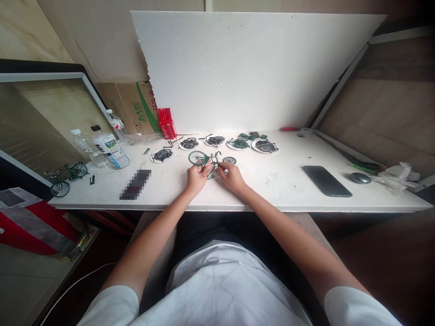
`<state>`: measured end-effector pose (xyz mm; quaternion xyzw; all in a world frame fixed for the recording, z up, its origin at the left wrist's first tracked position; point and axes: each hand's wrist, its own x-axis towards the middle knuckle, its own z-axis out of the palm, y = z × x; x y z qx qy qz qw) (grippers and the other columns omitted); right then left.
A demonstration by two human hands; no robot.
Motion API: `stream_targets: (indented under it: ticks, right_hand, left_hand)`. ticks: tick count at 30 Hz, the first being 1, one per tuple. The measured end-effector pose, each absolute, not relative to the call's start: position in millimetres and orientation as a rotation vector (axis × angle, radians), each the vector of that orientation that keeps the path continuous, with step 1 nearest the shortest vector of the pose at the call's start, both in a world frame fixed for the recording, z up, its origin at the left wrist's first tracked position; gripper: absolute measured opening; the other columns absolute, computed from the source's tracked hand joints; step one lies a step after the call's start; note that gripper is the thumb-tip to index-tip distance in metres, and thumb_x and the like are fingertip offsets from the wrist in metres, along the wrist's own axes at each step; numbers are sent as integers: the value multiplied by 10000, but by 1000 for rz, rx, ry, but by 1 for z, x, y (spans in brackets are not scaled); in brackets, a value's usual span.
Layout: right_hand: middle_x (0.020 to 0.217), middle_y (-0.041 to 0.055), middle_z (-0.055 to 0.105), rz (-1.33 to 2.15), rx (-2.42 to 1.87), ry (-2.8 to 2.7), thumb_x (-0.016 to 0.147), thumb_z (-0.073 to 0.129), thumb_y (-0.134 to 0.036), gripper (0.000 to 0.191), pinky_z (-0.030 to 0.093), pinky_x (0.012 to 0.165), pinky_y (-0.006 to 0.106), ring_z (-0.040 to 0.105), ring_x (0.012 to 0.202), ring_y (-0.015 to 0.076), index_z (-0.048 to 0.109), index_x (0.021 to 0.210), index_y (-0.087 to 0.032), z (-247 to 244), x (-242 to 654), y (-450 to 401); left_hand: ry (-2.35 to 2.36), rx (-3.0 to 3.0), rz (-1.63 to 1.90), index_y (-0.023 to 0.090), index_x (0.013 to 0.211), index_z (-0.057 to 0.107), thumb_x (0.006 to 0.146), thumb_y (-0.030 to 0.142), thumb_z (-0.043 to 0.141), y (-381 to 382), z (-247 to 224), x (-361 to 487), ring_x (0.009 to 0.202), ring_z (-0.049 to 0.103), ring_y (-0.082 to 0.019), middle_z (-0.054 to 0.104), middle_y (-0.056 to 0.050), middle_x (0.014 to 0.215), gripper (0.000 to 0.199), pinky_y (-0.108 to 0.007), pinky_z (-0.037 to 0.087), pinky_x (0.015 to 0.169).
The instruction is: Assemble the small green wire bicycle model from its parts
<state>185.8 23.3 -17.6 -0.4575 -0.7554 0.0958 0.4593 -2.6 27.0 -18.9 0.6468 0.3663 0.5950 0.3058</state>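
Observation:
A small green model bicycle (215,159) is between my two hands, just above the white table. Its larger dark wheel (197,157) points to the left, and another wheel (229,160) shows just beyond my right fingers; whether that one is attached I cannot tell. My left hand (196,179) is closed on the lower left of the frame, thumb and fingers pinched together. From the other side my right hand (233,175) pinches the frame too. My fingers hide part of the bicycle's middle.
Plates of dark parts (162,155) and green parts (238,143) line the table's back. A model bicycle (70,175) stands far left, near plastic bottles (111,147). A red box (167,123) stands behind. On the right lie a phone (326,181), a dark rounded object (360,178) and crumpled tissue (399,175).

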Motion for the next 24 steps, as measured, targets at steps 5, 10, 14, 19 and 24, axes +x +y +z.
stream_targets:
  ticks: [5,10,14,19,24]
  right_hand:
    - [914,101,779,226,-1121,-1883,1018,583,-276,287,549,833,389,693,850,267,815,1164,-193,-17,186,22]
    - [951,108,795,254,-1118,-1865,1009,609,-288,312,556,861,404,712,872,280,804,1226,-177,-14,186,20]
    - [939,103,789,275,-1093,-1869,1023,601,-328,325,558,878,410,710,889,278,800,1224,-168,-13,186,19]
    - [968,115,783,290,-1065,-1895,1059,574,-375,375,549,872,407,698,896,274,782,1282,-155,-12,186,18]
    - [997,135,773,266,-1041,-1929,1079,562,-332,366,526,870,397,694,942,285,770,1308,-135,-12,186,18]
  left_hand:
    - [965,1706,1561,167,1053,818,946,405,751,27,-19,-2,1169,785,-304,813,-151,1230,269,-477,630,1072]
    - [975,1710,1584,165,1047,816,948,399,753,26,-18,-2,1134,797,-302,811,-158,1230,262,-481,633,1069]
    - [1007,1749,1592,177,1066,813,978,392,718,29,-21,-5,1148,789,-295,795,-152,1280,252,-496,632,1070]
    - [1044,1798,1592,197,1051,805,1000,367,683,30,-21,-6,1116,790,-272,793,-136,1280,216,-478,644,1044]
    - [1050,1794,1603,184,1125,767,1003,334,672,29,-21,-5,957,803,-240,800,-128,1222,215,-465,667,973]
